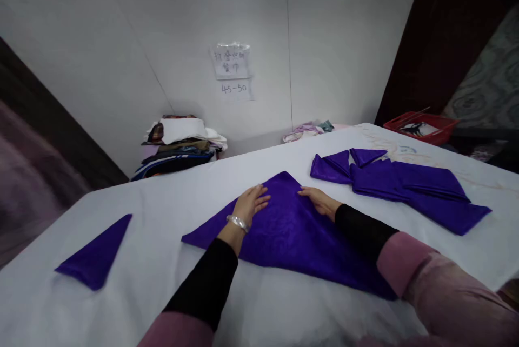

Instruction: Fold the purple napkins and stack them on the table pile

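Purple cloth, triangular, faintly patterned, left hand spread, right hand pinching its edge

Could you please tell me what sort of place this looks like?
Probably a small workroom for folding cloth: purple cloths on a white-covered table, a stack of folded fabrics by the wall, and a handwritten sign above.

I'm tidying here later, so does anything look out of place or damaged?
Faint brownish marks on the white tabletop near the red basket look odd against the plain surface; stains or pattern, I can't tell. Nothing else stands out.
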Motion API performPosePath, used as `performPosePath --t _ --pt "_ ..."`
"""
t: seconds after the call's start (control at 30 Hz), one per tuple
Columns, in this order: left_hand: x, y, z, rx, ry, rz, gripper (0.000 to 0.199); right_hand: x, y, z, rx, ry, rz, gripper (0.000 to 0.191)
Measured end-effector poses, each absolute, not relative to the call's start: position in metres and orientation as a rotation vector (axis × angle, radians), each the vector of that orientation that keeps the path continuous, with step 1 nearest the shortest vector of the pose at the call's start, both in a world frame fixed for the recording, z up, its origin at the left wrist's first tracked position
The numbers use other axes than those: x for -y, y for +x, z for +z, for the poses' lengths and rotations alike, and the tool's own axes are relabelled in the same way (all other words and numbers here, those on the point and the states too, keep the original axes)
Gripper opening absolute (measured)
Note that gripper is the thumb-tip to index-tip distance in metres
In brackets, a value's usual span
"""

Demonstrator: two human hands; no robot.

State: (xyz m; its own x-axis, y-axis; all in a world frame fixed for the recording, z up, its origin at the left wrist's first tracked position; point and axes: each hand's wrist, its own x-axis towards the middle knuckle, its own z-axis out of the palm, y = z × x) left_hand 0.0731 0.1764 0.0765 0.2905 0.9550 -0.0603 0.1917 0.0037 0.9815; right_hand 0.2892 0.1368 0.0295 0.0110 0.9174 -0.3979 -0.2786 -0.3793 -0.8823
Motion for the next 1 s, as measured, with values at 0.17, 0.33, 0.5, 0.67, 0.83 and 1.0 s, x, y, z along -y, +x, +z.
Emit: performPosePath --t 0.17,0.33,0.5,0.67,0.83,1.0 --pt "-0.168 0.028 0.028 -1.314 1.716 0.903 0.025 -0.150 0.306 0.008 0.711 -1.418 1.491 0.035" --pt "-0.180 -0.041 0.008 -1.614 2.176 0.737 0.027 -0.168 0.305 0.007 0.799 -1.503 1.464 0.024" --pt "-0.201 -0.076 -0.002 -1.967 2.428 0.387 0.040 -0.192 0.300 0.008 0.956 -1.646 1.351 0.002" --pt "-0.204 -0.081 -0.001 -2.007 2.420 0.354 0.051 -0.208 0.301 0.006 1.156 -1.856 1.126 0.015" --pt "-0.201 -0.088 0.002 -2.036 2.335 0.384 0.053 -0.217 0.307 0.004 1.376 -2.040 0.908 0.028" --pt "-0.199 -0.099 0.005 -2.055 2.212 0.359 0.048 -0.221 0.311 0.005 1.565 -2.163 0.653 0.026"
